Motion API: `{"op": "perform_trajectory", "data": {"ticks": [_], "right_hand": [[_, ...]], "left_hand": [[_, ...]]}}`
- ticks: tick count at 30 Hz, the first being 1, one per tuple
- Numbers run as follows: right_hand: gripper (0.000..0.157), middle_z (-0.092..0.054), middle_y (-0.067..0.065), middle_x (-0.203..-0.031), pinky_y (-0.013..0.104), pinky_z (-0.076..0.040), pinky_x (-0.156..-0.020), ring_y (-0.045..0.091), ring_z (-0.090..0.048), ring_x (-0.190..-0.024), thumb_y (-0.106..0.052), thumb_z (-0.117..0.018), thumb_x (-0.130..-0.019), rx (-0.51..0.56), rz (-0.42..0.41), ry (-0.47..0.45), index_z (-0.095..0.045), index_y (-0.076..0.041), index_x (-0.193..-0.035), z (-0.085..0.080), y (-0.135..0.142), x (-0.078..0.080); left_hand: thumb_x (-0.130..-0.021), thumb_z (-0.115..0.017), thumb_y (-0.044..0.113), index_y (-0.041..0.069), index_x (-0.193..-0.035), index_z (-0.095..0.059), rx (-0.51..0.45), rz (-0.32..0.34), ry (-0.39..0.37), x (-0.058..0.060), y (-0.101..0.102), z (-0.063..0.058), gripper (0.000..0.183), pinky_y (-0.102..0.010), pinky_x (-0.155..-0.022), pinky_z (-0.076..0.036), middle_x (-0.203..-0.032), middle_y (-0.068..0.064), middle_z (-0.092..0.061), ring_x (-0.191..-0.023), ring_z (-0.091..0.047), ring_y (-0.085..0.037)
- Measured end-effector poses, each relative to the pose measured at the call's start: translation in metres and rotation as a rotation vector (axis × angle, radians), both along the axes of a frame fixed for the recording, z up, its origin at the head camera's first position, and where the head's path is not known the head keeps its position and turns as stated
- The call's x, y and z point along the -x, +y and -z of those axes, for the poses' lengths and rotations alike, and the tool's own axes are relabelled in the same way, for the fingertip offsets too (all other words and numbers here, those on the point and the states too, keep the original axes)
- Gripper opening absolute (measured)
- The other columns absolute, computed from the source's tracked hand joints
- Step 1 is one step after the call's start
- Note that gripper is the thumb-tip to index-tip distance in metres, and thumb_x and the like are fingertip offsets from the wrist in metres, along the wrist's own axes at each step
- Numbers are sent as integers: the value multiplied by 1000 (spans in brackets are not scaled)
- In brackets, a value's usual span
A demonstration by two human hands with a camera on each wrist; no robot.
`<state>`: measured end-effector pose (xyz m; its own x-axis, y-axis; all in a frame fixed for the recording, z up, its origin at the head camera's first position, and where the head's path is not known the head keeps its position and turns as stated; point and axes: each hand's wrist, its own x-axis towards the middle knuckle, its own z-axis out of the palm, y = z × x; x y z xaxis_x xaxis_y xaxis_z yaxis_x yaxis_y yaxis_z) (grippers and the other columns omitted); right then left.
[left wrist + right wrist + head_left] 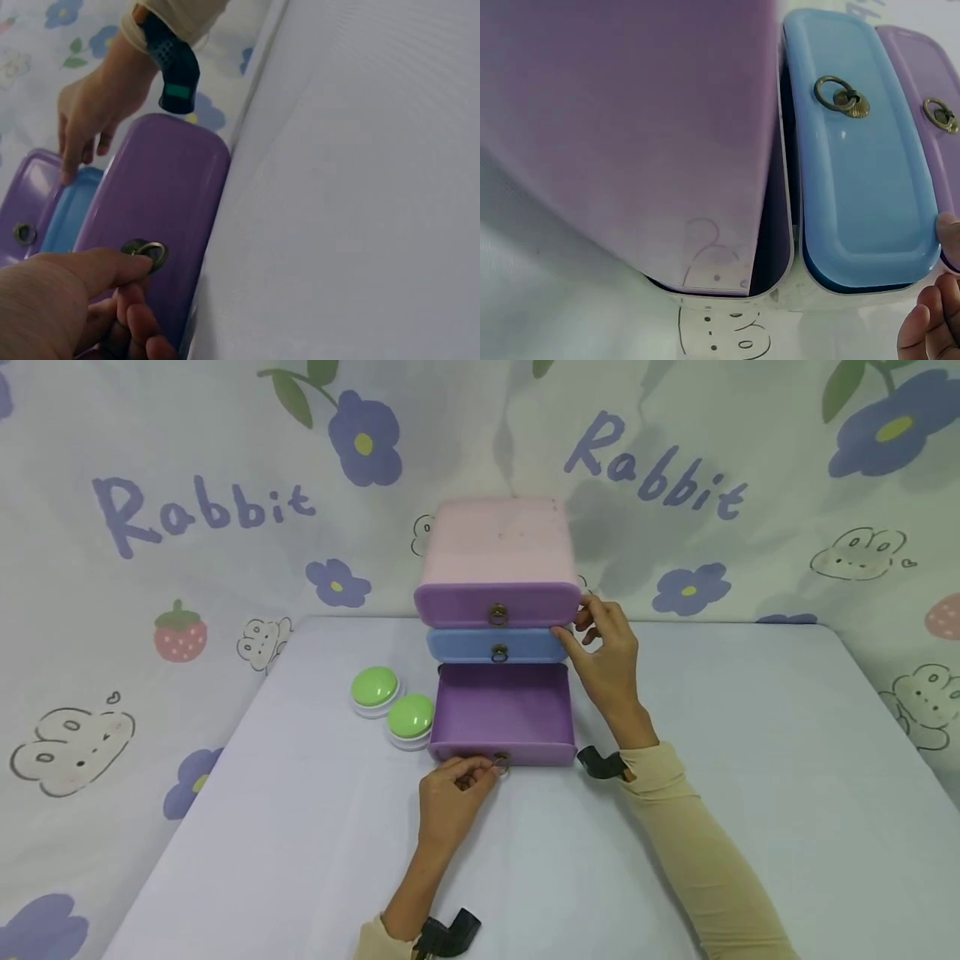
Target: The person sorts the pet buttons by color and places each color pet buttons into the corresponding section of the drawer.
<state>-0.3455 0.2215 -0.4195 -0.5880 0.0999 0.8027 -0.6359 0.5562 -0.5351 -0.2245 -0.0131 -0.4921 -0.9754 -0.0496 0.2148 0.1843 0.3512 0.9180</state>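
Observation:
A small drawer cabinet (498,539) with a pink shell stands on the white table. Its purple bottom drawer (502,706) is pulled out, with its bare floor showing. My left hand (450,797) pinches the brass ring pull (156,255) on that drawer's front. At the cabinet's right side, my right hand (611,652) holds the front edge, thumb by the blue middle drawer (862,165) and fingers beside the purple top drawer (457,604). Both upper drawers are closed.
Two round green-topped push lights or buttons, one (374,687) behind the other (410,717), sit left of the pulled-out drawer. A cloth backdrop (247,568) with flowers, rabbits and lettering hangs behind the white table (787,793).

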Motion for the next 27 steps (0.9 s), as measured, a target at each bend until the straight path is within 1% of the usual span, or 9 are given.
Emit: {"op": "perform_trajectory", "data": {"ticks": [7,12,19,22,24,25,27], "right_hand": [[44,-57,17,-97,26,-46,-69,24,-57,-88,-11,-82,-83,7,5,-10,-63,6,-119,-1,0,-1],[44,-58,16,-97,27,-46,-69,24,-57,-88,-10,-82,-83,23,-7,-16,-64,5,-120,-2,0,-1],[44,-57,16,-97,29,-46,-68,23,-57,-88,-11,-83,-83,28,-12,-16,-64,4,-119,0,-1,1],[45,-57,16,-97,28,-46,-69,23,-56,-88,-11,-83,-83,32,-19,-15,-64,4,-120,2,-1,1],[45,-57,16,-97,27,-46,-69,24,-57,-88,-10,-83,-83,30,-19,-14,-64,5,-120,2,0,1],[45,-58,16,-97,27,-46,-69,24,-57,-88,-11,-83,-83,28,-16,-12,-64,5,-120,2,0,1],[44,-58,17,-97,26,-46,-69,24,-58,-88,-11,-82,-83,27,-13,-7,-64,5,-120,1,0,0]], "left_hand": [[-81,-82,9,9,-86,-79,12,-1,-5,-5,-2,2,6,-21,-61,-50,-75,5,-65,-68,-59,-12],[-81,-82,8,9,-86,-79,2,1,3,-6,-2,2,5,-20,-61,-50,-76,5,-65,-68,-60,-12],[-80,-82,6,8,-85,-79,7,-15,11,-8,-3,0,6,-21,-60,-49,-74,5,-64,-67,-58,-12],[-80,-83,10,11,-83,-79,21,-15,10,-10,-4,0,5,-21,-60,-50,-73,7,-64,-67,-58,-10],[-81,-84,16,14,-80,-78,31,-17,35,-12,-8,-2,6,-22,-59,-50,-71,8,-63,-64,-59,-10],[-81,-84,19,16,-77,-78,32,-30,59,-12,-12,-4,8,-21,-58,-49,-69,9,-63,-63,-59,-10],[-82,-84,21,17,-74,-76,33,-74,137,-10,-20,-9,11,-21,-56,-48,-67,9,-62,-61,-58,-10]]}}
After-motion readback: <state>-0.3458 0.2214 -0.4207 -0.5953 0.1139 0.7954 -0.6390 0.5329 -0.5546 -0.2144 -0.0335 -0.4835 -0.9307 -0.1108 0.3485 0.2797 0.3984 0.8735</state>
